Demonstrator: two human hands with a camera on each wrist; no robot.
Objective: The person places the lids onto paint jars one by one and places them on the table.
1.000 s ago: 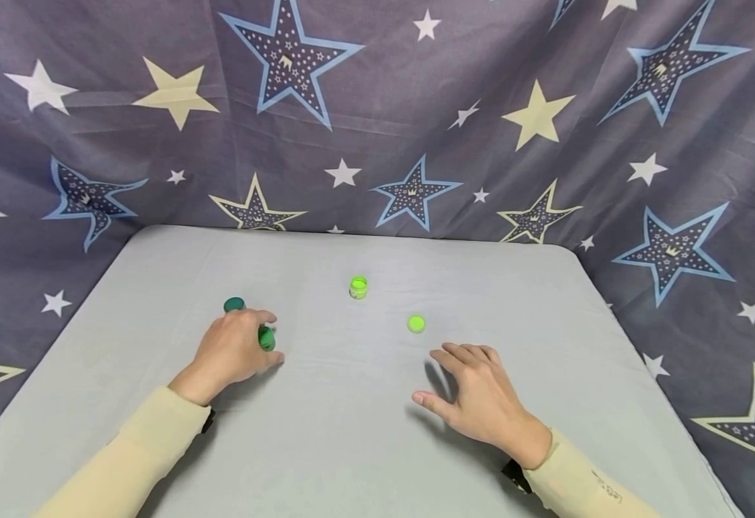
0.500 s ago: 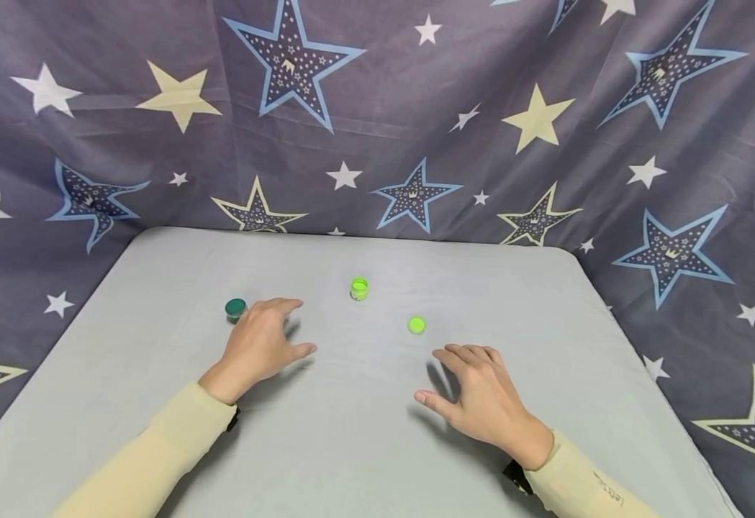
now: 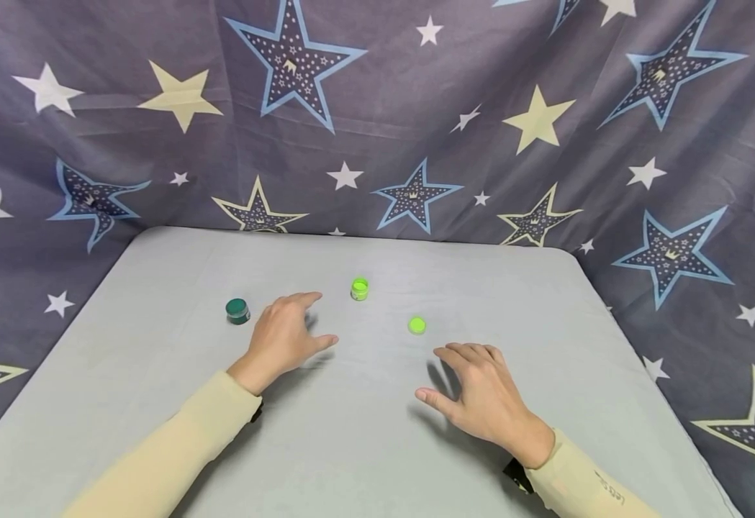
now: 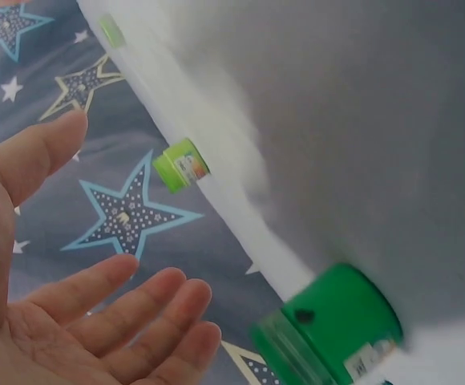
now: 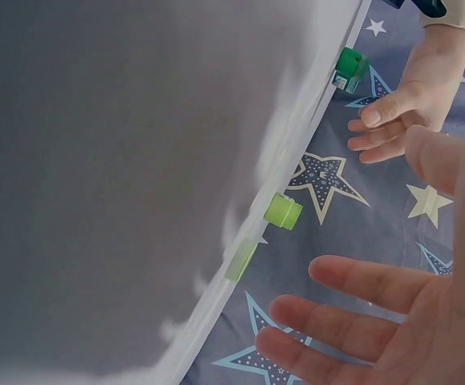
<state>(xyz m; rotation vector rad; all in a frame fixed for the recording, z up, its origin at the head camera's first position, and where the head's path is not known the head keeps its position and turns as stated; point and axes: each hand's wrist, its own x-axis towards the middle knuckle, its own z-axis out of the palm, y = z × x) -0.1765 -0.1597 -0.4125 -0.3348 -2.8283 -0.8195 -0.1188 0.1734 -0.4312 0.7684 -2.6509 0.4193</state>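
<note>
My left hand (image 3: 281, 332) hovers over the left-middle of the table, thumb and fingers spread, holding nothing. A green jar (image 4: 341, 321) with a see-through neck stands near it in the left wrist view; in the head view that hand hides it. Left of the hand is a dark green jar with a teal lid (image 3: 237, 311). Farther back stands a small lime-green jar (image 3: 360, 289), its top uncovered. A lime-green lid (image 3: 417, 326) lies flat to its right and nearer. Just in front of the lid, my right hand (image 3: 484, 396) is held with spread fingers and touches none of these.
A pale grey cloth covers the table (image 3: 364, 446). Behind and at both sides hangs a dark curtain (image 3: 377, 122) printed with stars, meeting the table's back edge. Dark bands sit at both wrists, one visible under the right sleeve (image 3: 584, 478).
My left hand has moved away from the green jar, rightward and slightly back, uncovering the teal-lidded jar. The fingers have spread. The right hand has stayed in place.
</note>
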